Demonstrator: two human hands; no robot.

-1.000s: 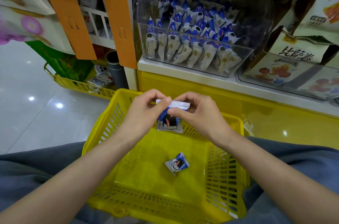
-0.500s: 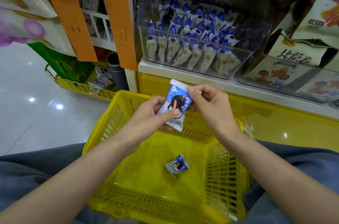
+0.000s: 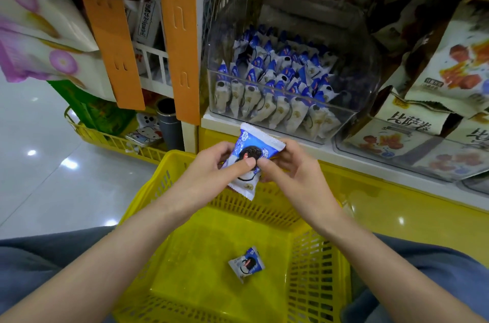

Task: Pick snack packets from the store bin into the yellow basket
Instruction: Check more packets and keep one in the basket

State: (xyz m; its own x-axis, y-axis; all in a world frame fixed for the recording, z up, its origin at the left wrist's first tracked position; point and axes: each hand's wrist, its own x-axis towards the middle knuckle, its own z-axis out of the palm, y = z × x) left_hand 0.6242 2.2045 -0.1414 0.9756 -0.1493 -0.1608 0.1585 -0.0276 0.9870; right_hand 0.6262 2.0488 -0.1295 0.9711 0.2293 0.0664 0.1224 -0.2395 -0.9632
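A blue-and-white snack packet (image 3: pixel 254 146) with a dark cookie picture is held face-up above the far rim of the yellow basket (image 3: pixel 317 264). My left hand (image 3: pixel 211 169) pinches its left side with the thumb on the front. My right hand (image 3: pixel 288 164) pinches its right side. A second, matching packet (image 3: pixel 246 264) lies on the basket floor. Straight ahead on the shelf, the clear store bin (image 3: pixel 341 121) holds several of the same packets standing in rows.
The basket sits on my lap between my knees. An orange shelf post (image 3: pixel 180 39) rises left of the bin. Large snack bags (image 3: pixel 412 121) fill the bin to the right. Another yellow basket (image 3: pixel 105 140) with goods stands on the shiny floor at left.
Both hands have raised the packet from inside the basket rim and turned it so its front faces me. The view has tilted up slightly. The packet in the basket has not moved.
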